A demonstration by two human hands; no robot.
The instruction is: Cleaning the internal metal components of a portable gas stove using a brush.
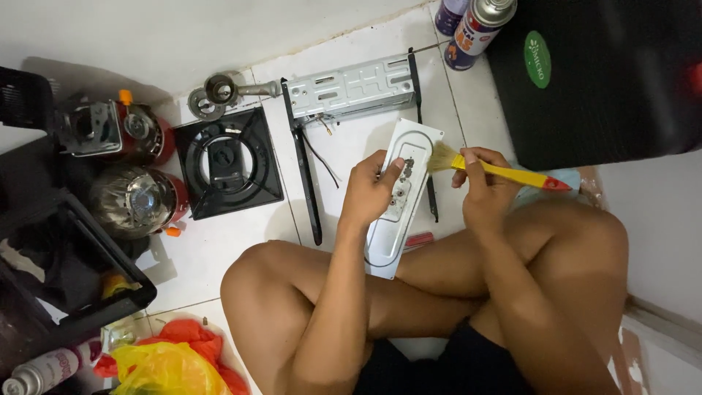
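While the person sits cross-legged on the white tile floor point(219, 256), the left hand point(369, 192) is wrapped around the edge of a long white metal panel point(398, 201), thumb on top near its little cluster of holes, holding it up over the lap. The panel's long axis runs from down near the left knee up and away toward the top right, tilted just a bit off straight.

The right hand point(482, 183) is closed around a yellow-handled paintbrush point(497, 172), red at the tail end. The brush lies almost crosswise to the panel, handle pointing right, bristles pointing left and touching the panel's upper right edge. So the panel sits directly left of the right hand, and the bristle end is the part nearest to it. The left hand is the one actually on the panel; the right only reaches it through the brush.

Around them: a grey metal chassis point(351, 89) just beyond the panel, a black square stove top point(227, 162) further left, two spray cans point(472, 25) up top beside a black case point(607, 80).
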